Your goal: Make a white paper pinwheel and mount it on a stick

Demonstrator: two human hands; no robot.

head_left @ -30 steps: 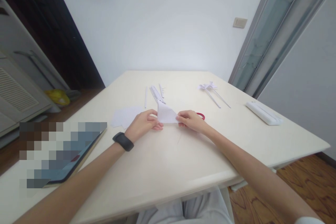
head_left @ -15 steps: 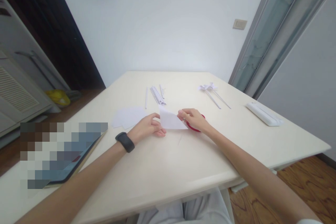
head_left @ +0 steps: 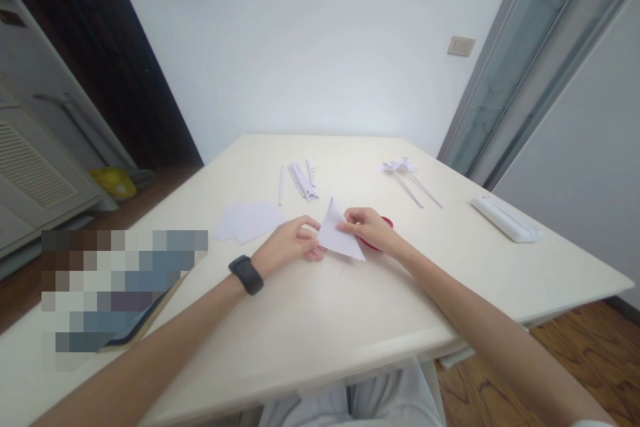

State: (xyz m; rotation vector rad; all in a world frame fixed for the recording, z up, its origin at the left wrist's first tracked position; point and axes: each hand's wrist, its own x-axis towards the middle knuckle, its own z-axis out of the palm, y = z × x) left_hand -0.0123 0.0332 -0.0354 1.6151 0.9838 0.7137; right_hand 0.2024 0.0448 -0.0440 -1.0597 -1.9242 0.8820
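While R hand [head_left: 367, 227] pinches the paper [head_left: 334, 235] betw. thumb and fingers, a slip or crooked crease seems poss. b/c L hand [head_left: 290, 243] may lack a firm hold: its fingers curl at the paper's L edge, can't tell if they're grasping. Paper's tilted up over the table [head_left: 300, 327], betw. both hands, near red handle [head_left: 388, 221]. Both forearms [head_left: 165, 337] angle in from the sides, L palm turned inward.

The table [head_left: 300, 327] bears paper sheets [head_left: 255, 221], sticks [head_left: 303, 185] (and pinwheels [head_left: 389, 167], apparently).
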